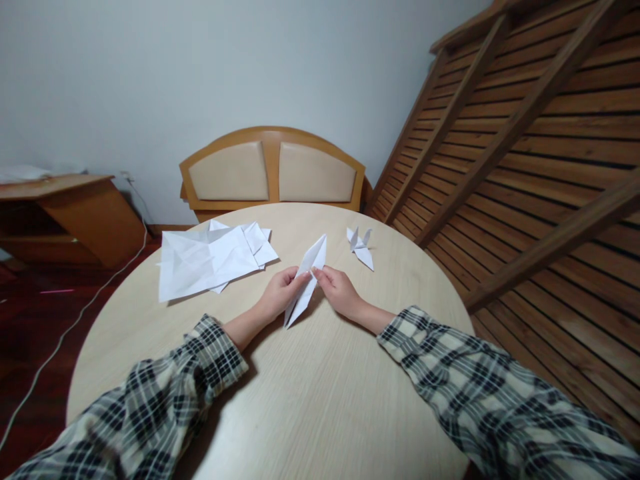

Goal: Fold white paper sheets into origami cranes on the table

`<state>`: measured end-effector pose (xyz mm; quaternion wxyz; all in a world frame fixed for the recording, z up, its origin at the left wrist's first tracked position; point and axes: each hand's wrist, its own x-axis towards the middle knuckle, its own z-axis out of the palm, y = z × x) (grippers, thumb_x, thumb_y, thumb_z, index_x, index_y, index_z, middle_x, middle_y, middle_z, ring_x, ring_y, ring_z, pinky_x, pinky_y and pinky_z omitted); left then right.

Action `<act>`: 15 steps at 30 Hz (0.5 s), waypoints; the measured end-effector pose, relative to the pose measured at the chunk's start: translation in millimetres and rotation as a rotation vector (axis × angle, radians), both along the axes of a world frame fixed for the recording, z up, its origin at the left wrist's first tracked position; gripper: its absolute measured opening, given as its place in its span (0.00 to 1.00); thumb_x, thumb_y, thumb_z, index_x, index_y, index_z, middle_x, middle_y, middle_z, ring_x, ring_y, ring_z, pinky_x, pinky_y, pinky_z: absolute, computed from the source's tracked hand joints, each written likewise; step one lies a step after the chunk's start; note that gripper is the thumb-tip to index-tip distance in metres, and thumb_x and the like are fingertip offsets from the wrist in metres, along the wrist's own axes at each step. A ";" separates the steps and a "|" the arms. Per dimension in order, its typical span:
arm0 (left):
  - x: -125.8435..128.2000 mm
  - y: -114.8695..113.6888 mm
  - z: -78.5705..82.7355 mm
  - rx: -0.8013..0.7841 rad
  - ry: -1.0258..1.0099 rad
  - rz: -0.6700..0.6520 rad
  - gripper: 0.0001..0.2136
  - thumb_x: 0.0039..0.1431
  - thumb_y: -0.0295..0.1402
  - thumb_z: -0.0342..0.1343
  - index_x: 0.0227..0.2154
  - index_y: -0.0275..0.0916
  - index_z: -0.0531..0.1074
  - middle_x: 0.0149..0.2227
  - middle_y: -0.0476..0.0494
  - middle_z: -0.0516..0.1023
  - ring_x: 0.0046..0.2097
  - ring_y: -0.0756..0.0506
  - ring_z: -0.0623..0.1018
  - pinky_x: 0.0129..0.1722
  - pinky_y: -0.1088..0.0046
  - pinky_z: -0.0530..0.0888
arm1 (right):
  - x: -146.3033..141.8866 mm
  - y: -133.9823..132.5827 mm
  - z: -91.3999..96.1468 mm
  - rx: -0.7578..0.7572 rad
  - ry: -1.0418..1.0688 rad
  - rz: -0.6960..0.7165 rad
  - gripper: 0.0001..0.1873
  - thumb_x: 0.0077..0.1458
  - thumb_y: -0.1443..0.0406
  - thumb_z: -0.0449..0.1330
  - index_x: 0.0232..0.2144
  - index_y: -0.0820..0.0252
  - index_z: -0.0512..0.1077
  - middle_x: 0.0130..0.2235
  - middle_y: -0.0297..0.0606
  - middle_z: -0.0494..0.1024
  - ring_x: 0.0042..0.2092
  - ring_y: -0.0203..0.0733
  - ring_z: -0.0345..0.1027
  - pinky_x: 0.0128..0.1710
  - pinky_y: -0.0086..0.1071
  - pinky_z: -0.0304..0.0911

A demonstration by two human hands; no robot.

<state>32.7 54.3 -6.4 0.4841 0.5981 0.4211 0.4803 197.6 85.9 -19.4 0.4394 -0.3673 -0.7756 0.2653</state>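
Observation:
Between my hands is a piece of folded white paper (303,293), long and diamond-shaped, held tilted just above the table. My left hand (281,291) grips its left side, thumb on top. From the right, my right hand (340,291) pinches the paper near its middle with thumb and fingers. A finished-looking white paper crane (361,248) rests on the table beyond my right hand. To the left lies a loose pile of creased white paper sheets (210,260), some of them folded.
The round pale wooden table (320,393) fills the middle. A headboard (273,163) with cream panels stands behind it against the wall. Wooden slats (530,153) lean at the right. A brown desk (75,217) and a white cable (85,319) are at the left.

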 end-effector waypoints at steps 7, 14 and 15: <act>-10.0 3.9 0.1 0.202 0.296 0.079 0.23 0.60 0.51 0.50 0.20 0.38 0.68 0.18 0.53 0.62 0.22 0.50 0.61 0.22 0.75 0.56 | 1.5 1.0 -1.1 0.018 -0.022 -0.005 0.24 0.65 0.50 0.48 0.21 0.56 0.60 0.22 0.32 0.65 0.25 0.37 0.59 0.27 0.33 0.52; -12.7 1.9 1.3 0.346 0.497 0.147 0.19 0.63 0.43 0.48 0.19 0.39 0.68 0.18 0.51 0.64 0.22 0.49 0.63 0.23 0.74 0.55 | 0.5 2.6 -0.7 0.009 0.019 -0.014 0.19 0.63 0.55 0.52 0.23 0.57 0.63 0.23 0.31 0.65 0.27 0.36 0.59 0.27 0.32 0.52; -12.9 1.6 1.0 0.364 0.517 0.151 0.19 0.64 0.42 0.48 0.19 0.39 0.68 0.18 0.51 0.65 0.22 0.49 0.63 0.24 0.73 0.55 | 0.2 3.2 -0.2 0.001 0.035 -0.005 0.17 0.62 0.55 0.53 0.24 0.58 0.65 0.24 0.31 0.65 0.27 0.36 0.59 0.27 0.31 0.53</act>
